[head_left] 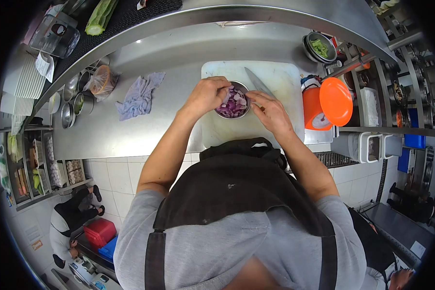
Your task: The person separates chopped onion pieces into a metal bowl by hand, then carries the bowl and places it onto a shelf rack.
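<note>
A small round metal bowl (233,117) filled with chopped red onion (234,103) sits on a white cutting board (215,133). At its left rim is my left hand (208,96), fingers bent inward over the edge of the onion; what the fingertips pinch is hidden. My right hand (271,112) is at the right rim, its index finger stretched toward the bowl and its thumb apart, with nothing visible in it. Just beyond that hand, a knife (258,82) lies on the board, its handle hidden beneath the hand.
A crumpled cloth (139,96) lies left on the steel counter (179,53). Right of the board stands an orange scale (312,108) with an orange plate-like top (336,101). Bowls of greens (319,47) stand behind it. A shelf edge (217,14) overhangs the counter. Other people are lower left and lower right.
</note>
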`<action>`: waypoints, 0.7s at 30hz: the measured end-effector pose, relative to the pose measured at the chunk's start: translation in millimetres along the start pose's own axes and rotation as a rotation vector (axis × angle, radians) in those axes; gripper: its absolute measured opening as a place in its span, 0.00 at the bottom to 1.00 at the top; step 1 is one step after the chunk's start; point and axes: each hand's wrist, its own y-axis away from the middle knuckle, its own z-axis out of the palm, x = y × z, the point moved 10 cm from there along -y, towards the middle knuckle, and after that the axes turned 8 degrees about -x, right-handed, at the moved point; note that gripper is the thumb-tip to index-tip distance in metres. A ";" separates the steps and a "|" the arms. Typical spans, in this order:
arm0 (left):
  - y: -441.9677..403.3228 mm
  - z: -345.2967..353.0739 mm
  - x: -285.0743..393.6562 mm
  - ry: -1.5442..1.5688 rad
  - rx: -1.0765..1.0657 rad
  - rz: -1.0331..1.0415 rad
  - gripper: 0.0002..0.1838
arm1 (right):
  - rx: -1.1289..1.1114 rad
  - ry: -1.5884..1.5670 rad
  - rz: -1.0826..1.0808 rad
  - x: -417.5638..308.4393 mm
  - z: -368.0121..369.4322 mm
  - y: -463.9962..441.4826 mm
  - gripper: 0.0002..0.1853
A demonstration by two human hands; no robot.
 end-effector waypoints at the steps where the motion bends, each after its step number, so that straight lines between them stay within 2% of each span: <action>1: -1.0 -1.5 -6.6 -0.014 -0.011 -0.062 0.10 | 0.009 0.009 -0.017 -0.5 -0.6 3.3 0.15; 3: -2.8 -1.2 -11.4 -0.026 -0.026 -0.123 0.09 | 0.019 0.017 -0.029 1.7 0.4 10.4 0.15; 5: -8.2 19.6 -4.4 -0.218 -0.217 -0.086 0.08 | -0.082 0.218 -0.084 -0.5 15.2 15.8 0.14; 6: -10.1 29.2 -8.6 -0.217 -0.219 -0.084 0.08 | -0.080 0.218 -0.082 4.5 19.4 18.2 0.14; 8: -1.8 92.1 -37.0 -0.535 -0.639 -0.184 0.09 | -0.137 0.296 -0.060 18.2 35.8 21.8 0.14; 9: 3.4 103.4 -38.3 -0.550 -0.730 -0.283 0.15 | -0.137 0.295 -0.061 21.8 38.8 22.6 0.14; 10: 2.1 113.4 -43.2 -0.551 -0.731 -0.283 0.15 | -0.142 0.301 -0.049 25.6 41.0 22.7 0.15; 12: -10.3 123.1 -45.6 -0.511 -0.597 -0.203 0.23 | -0.139 0.306 -0.036 28.6 40.8 22.2 0.16; 13: -13.0 131.9 -53.5 -0.484 -0.686 -0.242 0.30 | -0.140 0.289 -0.037 28.1 40.6 22.6 0.16; 17: -18.9 117.3 -51.2 -0.452 -0.593 -0.239 0.28 | -0.144 0.242 -0.030 25.0 40.8 26.1 0.17; 19: -23.5 105.8 -49.0 -0.194 -0.579 -0.299 0.23 | -0.157 0.242 -0.037 26.2 44.4 28.1 0.18; 21: -28.4 98.0 -51.8 -0.145 -0.552 -0.280 0.20 | -0.172 0.245 -0.048 25.5 46.6 29.0 0.19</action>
